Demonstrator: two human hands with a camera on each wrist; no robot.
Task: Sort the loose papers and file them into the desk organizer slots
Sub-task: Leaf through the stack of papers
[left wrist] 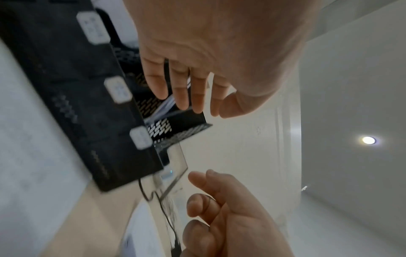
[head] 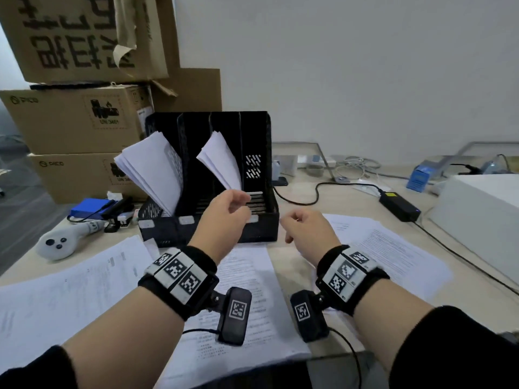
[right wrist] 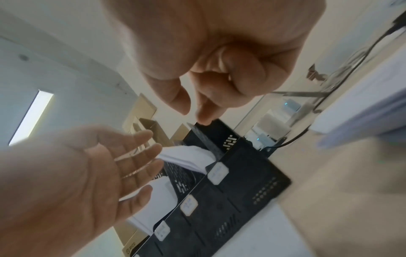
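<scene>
A black desk organizer (head: pixel 264 228) stands mid-desk with several upright slots. White sheets (head: pixel 151 169) lean out of its leftmost slot, and a smaller sheaf (head: pixel 222 161) stands in the third slot. My left hand (head: pixel 244 206) hovers just in front of that third slot, fingers relaxed and holding nothing; the left wrist view shows its fingers (left wrist: pixel 182 93) straight. My right hand (head: pixel 289 220) hangs near the organizer's right front corner, loosely curled and empty, thumb and forefinger (right wrist: pixel 206 111) apart. Loose printed papers lie on the desk at left (head: pixel 70 290), centre (head: pixel 247 276) and right (head: pixel 393 248).
Stacked cardboard boxes (head: pixel 75 119) rise behind the organizer at left. A white controller (head: pixel 61 242), a blue pack (head: pixel 90 206) and a stapler lie at the left edge. A black power adapter (head: pixel 398 206) with its cable and a white box (head: pixel 477 203) sit at right.
</scene>
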